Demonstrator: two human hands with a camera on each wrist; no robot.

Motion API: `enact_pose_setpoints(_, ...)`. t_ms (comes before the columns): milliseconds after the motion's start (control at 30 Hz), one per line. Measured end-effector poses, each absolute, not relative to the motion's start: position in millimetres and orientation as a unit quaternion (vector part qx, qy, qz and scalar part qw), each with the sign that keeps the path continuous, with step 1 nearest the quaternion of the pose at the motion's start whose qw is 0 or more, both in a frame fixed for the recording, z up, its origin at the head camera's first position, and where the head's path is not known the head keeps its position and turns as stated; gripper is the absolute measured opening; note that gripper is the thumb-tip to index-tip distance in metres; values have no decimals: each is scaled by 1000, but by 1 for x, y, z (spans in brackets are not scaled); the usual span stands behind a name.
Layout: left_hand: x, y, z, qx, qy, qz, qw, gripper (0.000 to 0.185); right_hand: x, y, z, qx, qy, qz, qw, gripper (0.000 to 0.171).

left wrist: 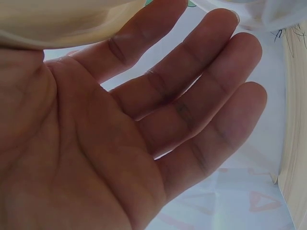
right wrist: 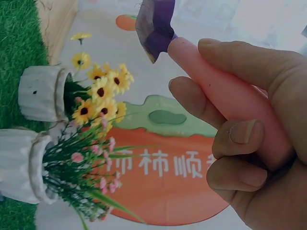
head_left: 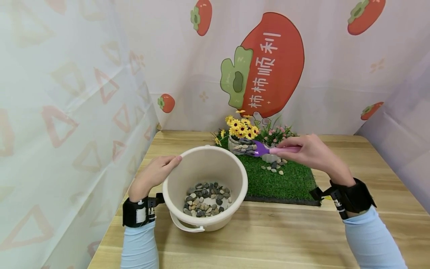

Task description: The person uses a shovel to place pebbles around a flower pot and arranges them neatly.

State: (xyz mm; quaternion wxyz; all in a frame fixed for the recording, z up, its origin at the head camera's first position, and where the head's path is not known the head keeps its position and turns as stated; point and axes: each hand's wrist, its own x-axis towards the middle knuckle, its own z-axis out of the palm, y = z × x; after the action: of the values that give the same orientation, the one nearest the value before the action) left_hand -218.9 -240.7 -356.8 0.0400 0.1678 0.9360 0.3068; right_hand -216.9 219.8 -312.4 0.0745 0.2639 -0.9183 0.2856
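Spanning the whole scene is one wooden table [head_left: 275, 243], hemmed in by printed curtains. On it lies one square of green turf mat [head_left: 285, 183], and just left of the mat, touching its near corner, stands one cream bucket [head_left: 205, 175] with a layer of grey and tan pebbles [head_left: 206, 200] across its bottom, too many to count. At the back of the mat stand two small white pots: one with yellow flowers [head_left: 242, 129], one with pink flowers [head_left: 277, 135].

The left hand [head_left: 156, 173] rests against the bucket's outer rim with its fingers straight and slightly spread; the wrist view shows an open palm [left wrist: 120, 139], gripping nothing. The right hand [head_left: 310, 151] has its fingers curled round the pink handle of one small scoop [head_left: 265, 150], whose purple blade hovers over the yellow-flower pot, carrying a few pebbles. About seven loose stones [head_left: 275, 168] lie on the turf below it.

The scoop looks like light, rigid plastic, best taken by the handle, as it is now; loaded, I judge that it wants to be kept level, since smooth pebbles roll off easily. The bucket seems stiff but light, steadied well enough at the rim. The pots look small and top-heavy, likely to tip if nudged.
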Motion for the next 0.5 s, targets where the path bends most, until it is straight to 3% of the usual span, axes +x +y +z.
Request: enact_pose_setpoints(500,-220,-240,-358,166,936,309,40,47,-220,231,-329,264,-914,291,106,9)
